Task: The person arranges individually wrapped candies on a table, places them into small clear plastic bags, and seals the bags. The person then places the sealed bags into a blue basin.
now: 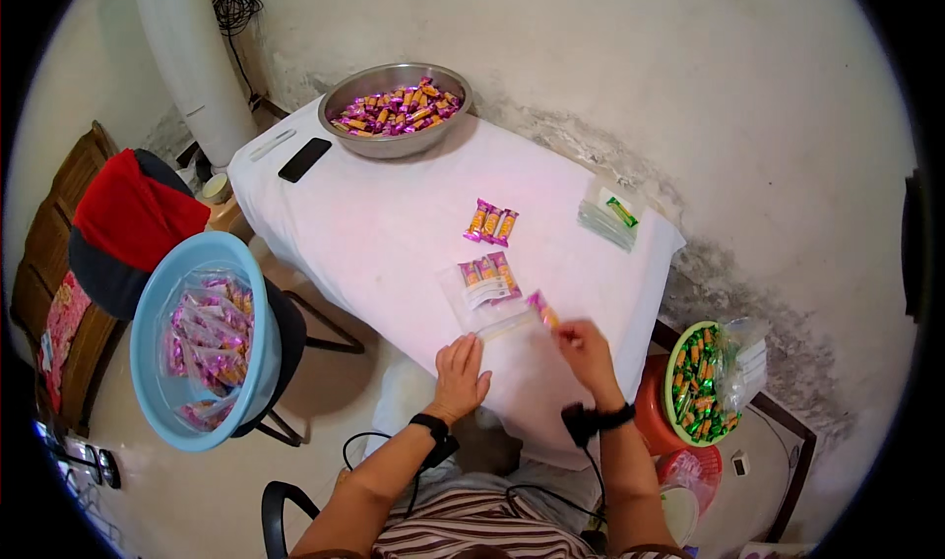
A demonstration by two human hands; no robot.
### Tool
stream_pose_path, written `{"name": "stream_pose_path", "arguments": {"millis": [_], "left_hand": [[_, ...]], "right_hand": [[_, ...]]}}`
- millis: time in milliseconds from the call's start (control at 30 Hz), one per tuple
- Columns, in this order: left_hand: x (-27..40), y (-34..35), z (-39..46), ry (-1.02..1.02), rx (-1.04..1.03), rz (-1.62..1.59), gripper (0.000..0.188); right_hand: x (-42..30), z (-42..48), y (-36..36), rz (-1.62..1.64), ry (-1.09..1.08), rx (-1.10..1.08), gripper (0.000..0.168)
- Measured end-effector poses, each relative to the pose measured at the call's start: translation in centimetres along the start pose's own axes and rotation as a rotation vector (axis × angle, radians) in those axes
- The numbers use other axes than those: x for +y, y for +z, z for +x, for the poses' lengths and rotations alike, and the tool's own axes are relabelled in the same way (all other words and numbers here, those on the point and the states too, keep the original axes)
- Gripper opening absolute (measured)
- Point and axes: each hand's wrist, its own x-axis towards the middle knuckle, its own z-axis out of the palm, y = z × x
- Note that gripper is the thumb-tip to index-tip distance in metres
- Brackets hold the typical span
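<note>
A clear plastic zip bag (461,309) lies on the white-covered table in front of me, with several purple-and-orange wrapped snacks (487,272) and a printed slip inside. My left hand (459,378) rests at the bag's near left corner, fingers on its edge. Beside the bag's right corner, my right hand (585,349) is at a single wrapped snack (543,309); it is blurred, and its grip is not plain. Beyond the bag, three more wrapped snacks (491,222) lie side by side.
A steel bowl (395,146) of wrapped snacks and a black phone (304,160) are at the table's far left. Clear bags (605,225) lie stacked at the right. A blue basin (144,337) of filled bags stands left; a green basin (670,382) of green-wrapped snacks stands right.
</note>
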Motion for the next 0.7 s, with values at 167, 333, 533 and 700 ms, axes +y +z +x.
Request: {"name": "stream_pose_path", "arguments": {"millis": [167,333,533,700], "left_hand": [[0.0,0.2,-0.1,0.027,-0.031,0.063,0.067],[-0.2,0.4,-0.2,-0.012,-0.051,0.055,0.069],[0.0,0.2,0.0,-0.024,-0.064,0.033,0.071],[0.1,-0.1,0.1,-0.021,-0.054,0.039,0.071]], "right_hand": [[-1.2,-4.5,1.7,0.099,0.106,-0.214,0.017],[-0.5,-1.7,6.3,0.041,-0.021,-0.148,0.018],[1.0,0.3,10.3,0.511,0.124,-0.203,0.029],[-1.3,-2.1,9.1,0.931,0.503,-0.162,0.032]]}}
